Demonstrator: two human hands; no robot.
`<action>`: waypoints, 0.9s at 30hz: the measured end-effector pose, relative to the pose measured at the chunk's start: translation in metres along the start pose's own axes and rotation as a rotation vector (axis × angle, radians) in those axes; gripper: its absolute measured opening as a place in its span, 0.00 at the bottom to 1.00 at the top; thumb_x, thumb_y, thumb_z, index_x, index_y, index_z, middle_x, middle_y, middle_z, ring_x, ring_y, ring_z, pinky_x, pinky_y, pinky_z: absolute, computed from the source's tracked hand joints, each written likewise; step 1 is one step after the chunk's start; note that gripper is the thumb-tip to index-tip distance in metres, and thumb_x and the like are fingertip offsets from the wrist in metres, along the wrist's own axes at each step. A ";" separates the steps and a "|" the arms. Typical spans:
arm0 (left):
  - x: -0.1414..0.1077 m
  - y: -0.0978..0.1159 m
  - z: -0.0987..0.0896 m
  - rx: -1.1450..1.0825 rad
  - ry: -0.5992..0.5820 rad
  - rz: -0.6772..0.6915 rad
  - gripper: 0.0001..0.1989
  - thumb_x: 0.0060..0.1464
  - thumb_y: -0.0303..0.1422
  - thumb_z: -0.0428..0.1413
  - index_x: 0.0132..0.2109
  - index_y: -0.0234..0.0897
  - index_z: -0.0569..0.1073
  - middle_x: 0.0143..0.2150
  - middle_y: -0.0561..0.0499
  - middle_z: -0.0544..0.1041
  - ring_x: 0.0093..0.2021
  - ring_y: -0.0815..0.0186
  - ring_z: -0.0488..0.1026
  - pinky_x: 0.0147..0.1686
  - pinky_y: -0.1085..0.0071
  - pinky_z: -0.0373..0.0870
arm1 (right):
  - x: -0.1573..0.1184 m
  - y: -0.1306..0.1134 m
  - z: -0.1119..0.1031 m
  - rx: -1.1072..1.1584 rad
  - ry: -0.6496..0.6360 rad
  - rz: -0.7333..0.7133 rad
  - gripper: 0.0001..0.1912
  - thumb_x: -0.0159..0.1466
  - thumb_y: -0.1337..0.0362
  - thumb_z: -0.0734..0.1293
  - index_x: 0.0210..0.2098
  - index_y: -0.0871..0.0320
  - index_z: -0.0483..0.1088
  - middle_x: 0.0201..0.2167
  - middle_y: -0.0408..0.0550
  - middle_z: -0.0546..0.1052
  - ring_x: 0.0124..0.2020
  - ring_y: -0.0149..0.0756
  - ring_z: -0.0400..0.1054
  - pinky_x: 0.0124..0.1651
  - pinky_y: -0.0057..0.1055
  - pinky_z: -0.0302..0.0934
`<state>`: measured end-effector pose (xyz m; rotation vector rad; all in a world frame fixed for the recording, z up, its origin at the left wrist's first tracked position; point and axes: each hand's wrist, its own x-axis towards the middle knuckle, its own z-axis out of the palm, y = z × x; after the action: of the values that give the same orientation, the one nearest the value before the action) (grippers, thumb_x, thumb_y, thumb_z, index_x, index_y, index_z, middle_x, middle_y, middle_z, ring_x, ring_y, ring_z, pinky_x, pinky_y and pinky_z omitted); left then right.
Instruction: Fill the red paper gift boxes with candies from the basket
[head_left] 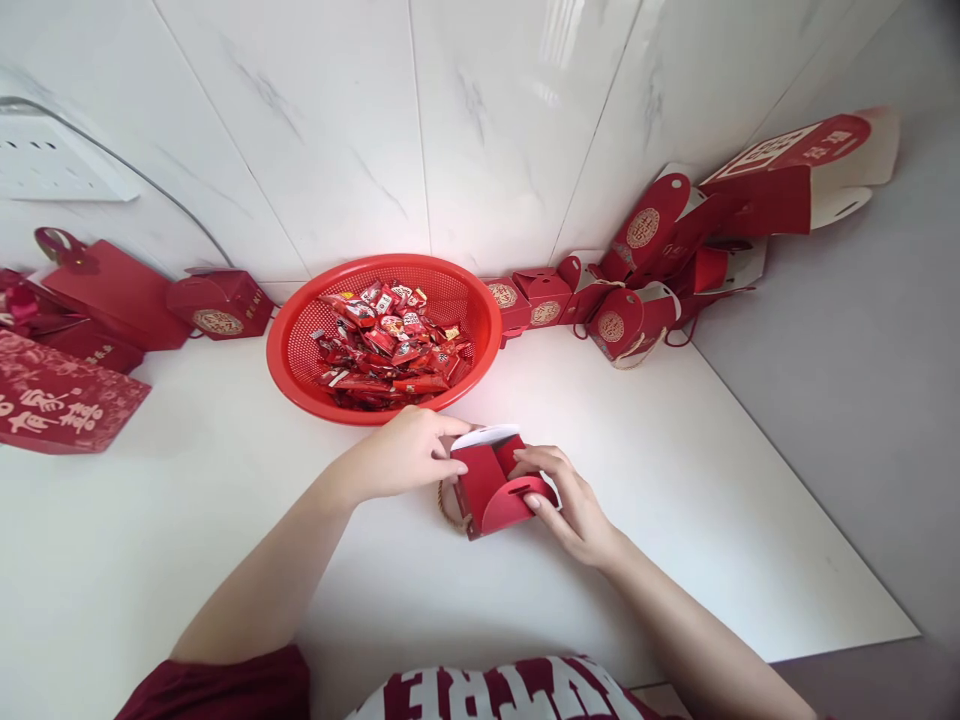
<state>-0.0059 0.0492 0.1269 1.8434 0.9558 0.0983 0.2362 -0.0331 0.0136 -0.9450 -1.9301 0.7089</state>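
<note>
In front of me on the white table sits a small red gift box, its top partly unfolded. A rounded flap with a slot leans over the near side, and a flap with a white inner face stands at the back. My left hand grips the box's left rear corner between thumb and fingers. My right hand holds the right side, thumb on the near flap and fingers at the opening. A twisted rope handle hangs from the left side. Whether anything lies inside the box cannot be seen.
Behind the box, a red plastic basket holds many wrapped candies. Several red boxes stack along the wall at right, some unfolded. More red boxes and bags stand at left, below a wall socket.
</note>
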 end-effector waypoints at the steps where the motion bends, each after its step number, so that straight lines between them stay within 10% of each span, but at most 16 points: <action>1: -0.001 0.003 0.001 0.021 -0.024 0.024 0.17 0.55 0.33 0.55 0.52 0.40 0.76 0.39 0.52 0.81 0.36 0.61 0.79 0.36 0.71 0.71 | 0.000 -0.001 0.004 -0.012 0.046 0.025 0.22 0.70 0.62 0.60 0.63 0.48 0.56 0.48 0.53 0.73 0.53 0.46 0.67 0.54 0.50 0.66; 6: -0.007 0.010 0.008 0.194 -0.049 0.103 0.25 0.58 0.38 0.55 0.63 0.47 0.68 0.56 0.50 0.76 0.47 0.58 0.77 0.44 0.68 0.71 | 0.001 -0.007 0.016 -0.003 0.216 0.165 0.27 0.67 0.63 0.64 0.63 0.48 0.55 0.64 0.57 0.58 0.66 0.50 0.53 0.61 0.54 0.61; 11: -0.014 0.004 0.025 0.441 -0.019 0.109 0.43 0.54 0.49 0.59 0.71 0.45 0.52 0.70 0.47 0.60 0.64 0.52 0.64 0.58 0.64 0.64 | 0.002 -0.007 0.018 0.061 0.129 0.215 0.23 0.69 0.62 0.61 0.63 0.47 0.58 0.69 0.53 0.52 0.70 0.48 0.46 0.67 0.54 0.54; 19: -0.001 0.006 0.068 0.657 0.107 -0.035 0.47 0.58 0.54 0.52 0.72 0.34 0.42 0.72 0.29 0.48 0.61 0.40 0.68 0.52 0.55 0.69 | 0.000 -0.001 0.021 0.061 0.121 0.240 0.16 0.71 0.57 0.58 0.56 0.49 0.66 0.69 0.51 0.54 0.70 0.47 0.47 0.68 0.55 0.51; 27: 0.010 -0.008 0.054 0.612 0.084 0.039 0.51 0.55 0.59 0.52 0.73 0.45 0.35 0.73 0.35 0.45 0.62 0.41 0.66 0.56 0.54 0.66 | -0.001 -0.003 0.022 0.038 0.063 0.205 0.23 0.70 0.49 0.58 0.60 0.52 0.62 0.73 0.51 0.41 0.73 0.48 0.36 0.70 0.55 0.43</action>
<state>0.0218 0.0172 0.0913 2.4330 1.0865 -0.1075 0.2158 -0.0380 0.0050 -1.1389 -1.7750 0.8205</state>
